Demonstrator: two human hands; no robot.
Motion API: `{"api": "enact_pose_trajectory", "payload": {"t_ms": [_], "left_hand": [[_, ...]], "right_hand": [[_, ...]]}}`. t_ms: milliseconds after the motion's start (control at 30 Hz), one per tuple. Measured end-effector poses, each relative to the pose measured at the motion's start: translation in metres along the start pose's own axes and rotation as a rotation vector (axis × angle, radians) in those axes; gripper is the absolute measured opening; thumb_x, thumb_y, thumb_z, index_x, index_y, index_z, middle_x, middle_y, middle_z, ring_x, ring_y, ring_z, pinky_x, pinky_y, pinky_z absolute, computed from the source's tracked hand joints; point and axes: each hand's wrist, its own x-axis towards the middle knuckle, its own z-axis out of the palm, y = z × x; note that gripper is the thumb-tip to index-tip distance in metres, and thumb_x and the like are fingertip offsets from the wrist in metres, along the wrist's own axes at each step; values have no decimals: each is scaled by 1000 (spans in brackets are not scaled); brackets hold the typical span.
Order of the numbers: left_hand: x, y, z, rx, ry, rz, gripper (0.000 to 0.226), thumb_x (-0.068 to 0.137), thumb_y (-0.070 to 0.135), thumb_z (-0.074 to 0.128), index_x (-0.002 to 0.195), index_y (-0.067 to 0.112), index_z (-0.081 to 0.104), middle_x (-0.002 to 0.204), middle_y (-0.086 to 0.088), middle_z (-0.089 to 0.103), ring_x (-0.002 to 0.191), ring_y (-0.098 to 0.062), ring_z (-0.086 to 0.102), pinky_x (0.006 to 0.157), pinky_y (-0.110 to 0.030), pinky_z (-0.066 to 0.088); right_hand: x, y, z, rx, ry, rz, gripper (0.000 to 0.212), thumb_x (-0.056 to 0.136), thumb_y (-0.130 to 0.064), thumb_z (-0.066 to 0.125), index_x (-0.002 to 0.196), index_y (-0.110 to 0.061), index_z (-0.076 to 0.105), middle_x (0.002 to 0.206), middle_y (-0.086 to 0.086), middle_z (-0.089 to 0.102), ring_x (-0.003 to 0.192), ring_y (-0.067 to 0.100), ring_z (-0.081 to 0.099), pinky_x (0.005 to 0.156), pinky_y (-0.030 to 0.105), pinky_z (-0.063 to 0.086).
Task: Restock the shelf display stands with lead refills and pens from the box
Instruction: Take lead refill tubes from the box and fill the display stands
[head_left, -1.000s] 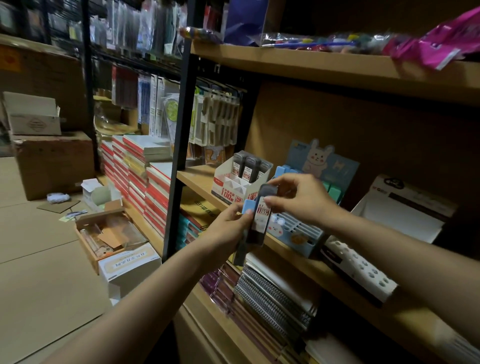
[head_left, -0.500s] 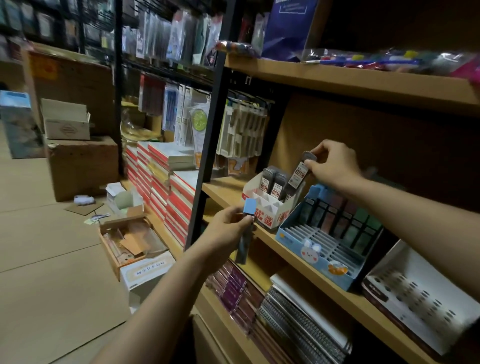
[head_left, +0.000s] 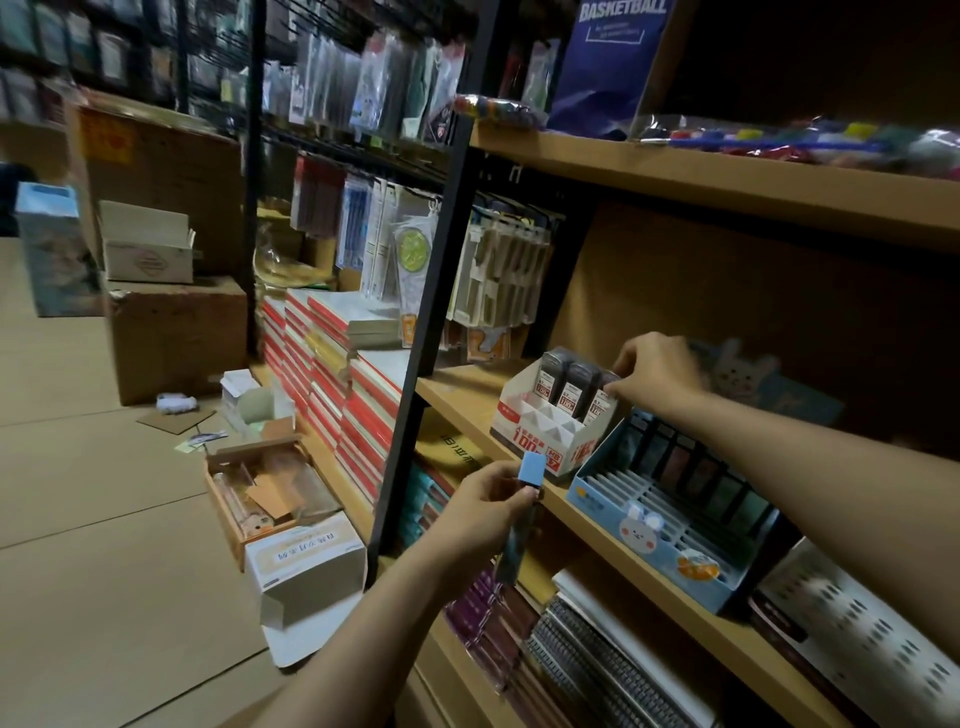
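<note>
Both hands busy. R hand (head_left: 657, 371) is up at the white lead-refill stand (head_left: 545, 423), fingertips pinching the top of the rightmost dark refill case (head_left: 600, 400), third in the back row and seated upright. L hand (head_left: 488, 512) sits lower, in front of the shelf edge (head_left: 613, 551), gripping a slim case with a blue cap (head_left: 532, 470); long axis near vertical, cap up, dark body hanging below the fist.

Biggest to smallest:
- wooden shelf, stands along the front edge
- blue bunny stand (head_left: 670, 525) just right of the white stand, touching or nearly so. Back row holds dark and tinted cases, front slots look empty
- white perforated stand (head_left: 852, 639) further right, no stock seen
- white stand: back row full w/ three cases, front pockets open
- supply cartons on the floor (head_left: 260, 499), low left, well away from both hands

Key relation: blue-capped case is below and left of the bunny stand's free slots, so it goes up and to the right. L hand is nearer to it, but R forearm lies right across the stand top, so my guess is R has to clear out first.

Room: shelf above is well clear, vertical drop-in looks ok. Black upright post (head_left: 415, 364) is left of the L hand. Slots look narrow, so keep the case upright going in.
</note>
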Motion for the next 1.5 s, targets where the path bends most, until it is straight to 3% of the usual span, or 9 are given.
{"api": "enact_pose_trajectory", "payload": {"t_ms": [167,300,500,733,833,1000,1167,1333,1500], "left_hand": [[-1,2,7,7,20,88,26,97,17,52,119,28,60,115,4,60,101,-15,61,85,-34,54],[-3,8,13,-42,49,163,25,95,13,56,112,32,60,112,4,63,95,-7,65,70,-20,51],[-10,10,38,-59,21,222,20,91,8,60,109,15,61,108,-6,67,98,-17,68,80,-28,56],[-5,-4,61,323,17,358,19,94,30,57,113,28,59,121,6,59,106,-10,60,84,-33,57],[3,-20,57,767,23,540,38,94,40,54,131,33,48,146,8,34,133,-10,33,108,-30,35],[13,-38,57,1093,-77,584,61,96,48,46,150,36,21,161,5,7,147,-16,4,111,-27,5],[21,-44,63,1157,-84,534,62,97,54,38,150,42,9,162,3,0,148,-22,-2,110,-33,4],[22,-45,64,1227,6,615,61,97,52,41,150,41,14,161,-5,5,148,-26,5,116,-40,20],[23,-45,61,1191,7,607,58,97,48,44,148,45,18,161,-7,5,148,-26,1,116,-39,15]], "right_hand": [[-7,0,0,-130,29,-61,16,90,-26,68,99,-15,74,105,8,67,95,26,64,81,42,57],[-38,7,-15,157,131,-213,18,92,-20,62,109,-18,70,108,3,60,96,15,60,78,22,47],[-119,13,-14,675,-202,-185,28,82,-30,76,106,-20,67,91,-2,72,76,11,72,67,30,61],[-133,41,-34,596,-119,-84,24,78,-14,81,98,-13,68,88,5,73,78,18,72,70,29,58],[-116,60,-56,486,27,-47,22,79,-16,80,96,-16,68,88,1,72,80,13,70,75,29,58],[-85,77,-66,275,259,-34,18,79,-21,80,91,-21,66,85,-2,68,70,6,61,61,13,44],[-67,71,-42,224,283,-57,18,83,-20,77,96,-16,66,87,-1,62,78,13,59,60,15,39],[-62,65,-27,221,264,-91,16,83,-18,76,94,-15,64,86,-1,63,79,14,61,66,21,44],[-63,68,-19,224,252,-85,15,83,-17,77,93,-14,67,84,-1,65,77,14,62,68,24,45]]}}
